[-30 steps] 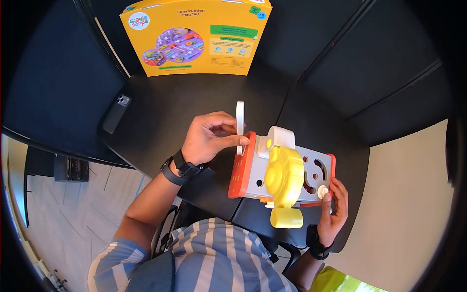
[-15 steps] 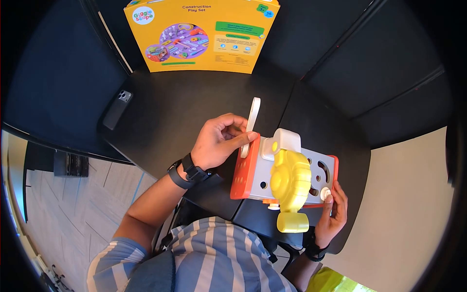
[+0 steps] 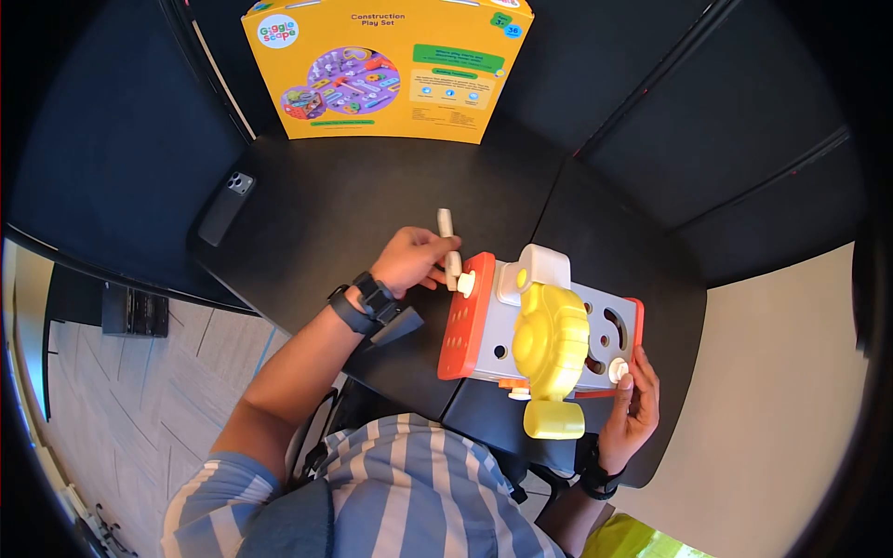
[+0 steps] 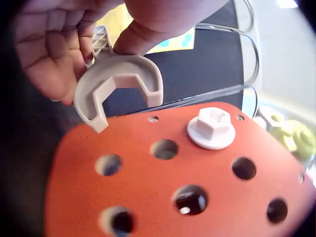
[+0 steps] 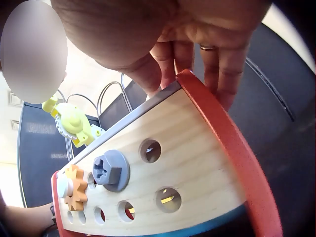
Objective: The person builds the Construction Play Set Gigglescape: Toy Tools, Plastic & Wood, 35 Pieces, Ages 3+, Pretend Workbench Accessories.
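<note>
My left hand (image 3: 409,260) pinches the handle of an off-white toy wrench (image 4: 123,66) between thumb and fingers. In the left wrist view the wrench's open end hangs over the edge of a red end panel (image 4: 143,197). Beside it a white hex bolt (image 4: 213,126) sits in the panel, apart from the wrench. The panel is part of a toy toolbox (image 3: 488,352) with a grey top and a wooden side. My right hand (image 3: 633,414) grips its far red end, with the thumb by a white bolt (image 3: 619,370) on top.
A yellow plastic toy tool (image 3: 549,339) lies across the toolbox top. On the wooden side are a grey bolt (image 5: 111,170) and an orange gear (image 5: 76,187). A yellow play-set box (image 3: 381,84) stands at the back of the black table, a phone (image 3: 226,209) at its left edge.
The wrench has come away from the toolbox's red end panel and turned in my left hand, leaving the white bolt there uncovered. My right hand keeps its grip on the other end.
</note>
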The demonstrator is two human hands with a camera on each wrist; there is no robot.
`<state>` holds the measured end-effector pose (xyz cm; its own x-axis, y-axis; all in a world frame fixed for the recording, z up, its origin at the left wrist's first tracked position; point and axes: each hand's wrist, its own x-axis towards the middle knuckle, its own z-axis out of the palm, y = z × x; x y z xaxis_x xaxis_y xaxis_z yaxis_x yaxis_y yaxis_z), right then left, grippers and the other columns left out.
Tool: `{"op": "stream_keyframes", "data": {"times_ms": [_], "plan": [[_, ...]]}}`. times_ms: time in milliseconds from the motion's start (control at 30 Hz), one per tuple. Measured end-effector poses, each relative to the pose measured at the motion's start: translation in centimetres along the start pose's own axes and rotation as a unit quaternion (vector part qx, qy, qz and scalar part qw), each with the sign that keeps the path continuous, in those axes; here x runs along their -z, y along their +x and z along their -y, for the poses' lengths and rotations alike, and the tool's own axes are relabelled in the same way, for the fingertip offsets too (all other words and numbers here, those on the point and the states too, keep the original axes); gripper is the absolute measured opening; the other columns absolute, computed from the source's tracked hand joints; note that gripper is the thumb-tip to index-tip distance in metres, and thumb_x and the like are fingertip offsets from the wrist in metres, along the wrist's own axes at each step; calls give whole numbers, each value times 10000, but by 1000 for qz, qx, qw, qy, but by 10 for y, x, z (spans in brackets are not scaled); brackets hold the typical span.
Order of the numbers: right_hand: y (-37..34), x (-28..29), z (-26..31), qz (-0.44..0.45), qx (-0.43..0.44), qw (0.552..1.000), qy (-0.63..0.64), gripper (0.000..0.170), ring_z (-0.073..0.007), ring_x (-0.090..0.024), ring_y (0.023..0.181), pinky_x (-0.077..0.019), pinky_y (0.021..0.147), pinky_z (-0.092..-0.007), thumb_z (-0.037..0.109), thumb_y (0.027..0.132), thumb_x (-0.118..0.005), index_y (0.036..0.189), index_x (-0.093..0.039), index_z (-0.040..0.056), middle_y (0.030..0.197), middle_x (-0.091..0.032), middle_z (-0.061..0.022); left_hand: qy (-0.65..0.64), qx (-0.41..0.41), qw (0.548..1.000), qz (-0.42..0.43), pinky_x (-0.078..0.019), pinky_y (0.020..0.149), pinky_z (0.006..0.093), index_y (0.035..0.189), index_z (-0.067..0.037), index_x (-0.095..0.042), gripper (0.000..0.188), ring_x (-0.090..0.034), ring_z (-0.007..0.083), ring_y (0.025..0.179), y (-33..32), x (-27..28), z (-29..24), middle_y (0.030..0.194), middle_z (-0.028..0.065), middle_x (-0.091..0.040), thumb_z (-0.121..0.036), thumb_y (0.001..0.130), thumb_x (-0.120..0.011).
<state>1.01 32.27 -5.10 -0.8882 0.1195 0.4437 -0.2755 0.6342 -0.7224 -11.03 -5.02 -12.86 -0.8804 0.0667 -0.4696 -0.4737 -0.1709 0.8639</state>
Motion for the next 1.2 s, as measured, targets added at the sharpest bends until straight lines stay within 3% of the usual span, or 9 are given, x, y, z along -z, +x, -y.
{"op": "stream_keyframes", "data": {"times_ms": [200, 333, 467, 533, 600, 833, 1000, 1100, 1200], "plan": [[0, 1, 8, -6, 21, 1000, -5, 258, -317, -712, 1215, -557, 1026, -418, 159, 1070, -707, 1240, -753, -29, 1400, -714, -225, 68, -277, 956, -63, -583, 766, 284, 1114, -24, -681, 265, -713, 119, 831, -63, 38, 10, 961, 52, -740, -249, 1029, -792], [-9, 13, 26, -98, 97, 987, -82, 293, -350, -717, 1183, -563, 988, -420, 173, 1011, -777, 1210, -754, -40, 1339, -733, -243, 303, -520, 793, 97, -542, 758, 392, 974, -41, -799, 181, -727, 240, 829, -137, 39, -34, 946, 95, -757, -160, 879, -897], [-21, 46, 63, 127, 179, 964, 151, 410, -311, -769, 886, -614, 793, -423, 276, 814, -943, 1090, -817, -1, 1059, -796, -155, 421, -458, 738, 260, -530, 716, 392, 1041, -63, -839, 269, -705, 267, 797, -181, 7, -37, 897, 63, -709, -182, 815, -923], [-21, 43, 82, 304, 189, 918, 171, 416, -312, -772, 921, -618, 781, -387, 299, 838, -924, 1128, -808, 24, 1155, -771, -180, 442, -428, 742, 267, -537, 694, 404, 1061, -87, -837, 234, -672, 249, 753, -195, -23, -22, 929, 43, -649, -193, 854, -868], [-40, 29, 73, 356, 209, 899, 142, 409, -331, -749, 974, -619, 804, -405, 287, 905, -868, 1224, -758, 56, 1210, -737, -139, 459, -445, 714, 286, -543, 676, 385, 1075, -83, -833, 248, -668, 237, 747, -198, -53, -11, 936, 46, -636, -178, 849, -869], [-70, 83, 22, 375, 131, 916, 57, 205, -280, -791, 959, -650, 792, -379, 166, 934, -832, 1131, -807, 113, 1211, -787, -88, 394, -451, 767, 231, -571, 709, 364, 1101, -25, -809, 390, -704, 256, 807, -201, -93, -1, 1039, 84, -710, -245, 807, -942], [-56, 175, -59, 102, -128, 986, -13, 158, -181, -782, 902, -626, 858, -339, -33, 881, -839, 1012, -845, 54, 1032, -835, -118, 253, -506, 809, 157, -550, 672, 350, 994, 3, -808, 247, -705, 237, 755, -190, -32, -7, 883, 112, -736, -220, 908, -871], [-44, 177, -132, 44, -340, 933, -107, 274, -168, -764, 980, -579, 899, -333, 112, 926, -872, 1188, -819, 50, 1056, -832, -110, 206, -503, 839, 24, -483, 625, 293, 887, 41, -737, 226, -640, 170, 703, -173, -13, -6, 834, 115, -703, -161, 980, -778], [-41, 156, -186, 20, -245, 963, -115, 381, -171, -756, 1065, -576, 932, -354, 143, 931, -873, 1290, -783, 55, 1132, -828, -106, 187, -445, 874, -53, -475, 716, 258, 944, 59, -721, 90, -625, 133, 800, -147, -10, -2, 898, 90, -678, -13, 998, -726]]}}
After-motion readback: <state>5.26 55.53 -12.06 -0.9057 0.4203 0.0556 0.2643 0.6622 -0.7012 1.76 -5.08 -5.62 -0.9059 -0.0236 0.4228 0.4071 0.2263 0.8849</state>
